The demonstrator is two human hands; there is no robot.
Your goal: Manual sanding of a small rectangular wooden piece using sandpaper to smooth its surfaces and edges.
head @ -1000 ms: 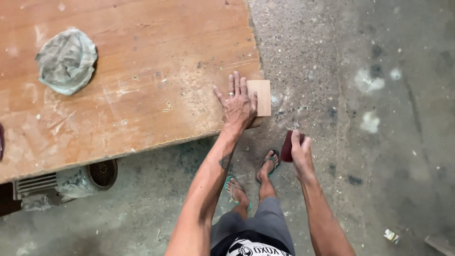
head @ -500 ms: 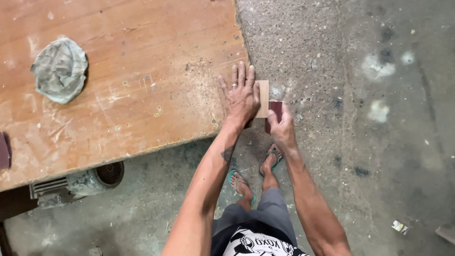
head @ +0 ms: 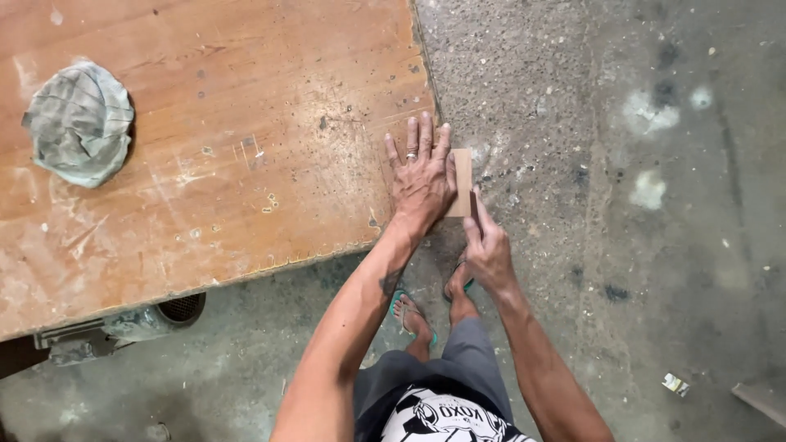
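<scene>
One thin, stiff, light wood piece [head: 463,182] overhangs the table [head: 213,147] corner; left hand [head: 422,176] flat on it, right hand [head: 486,245] grip closed at its edge, contents hidden.

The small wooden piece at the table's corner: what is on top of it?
The left hand lies flat on the small wooden piece, covering its left part at the table corner. The right hand meets its right edge; anything in that hand is hidden.

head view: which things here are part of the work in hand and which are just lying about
In hand:
small wood piece at the table corner
left hand flat on it
right hand at its edge

Lying about:
crumpled cloth on the table
scrap on the floor
</scene>
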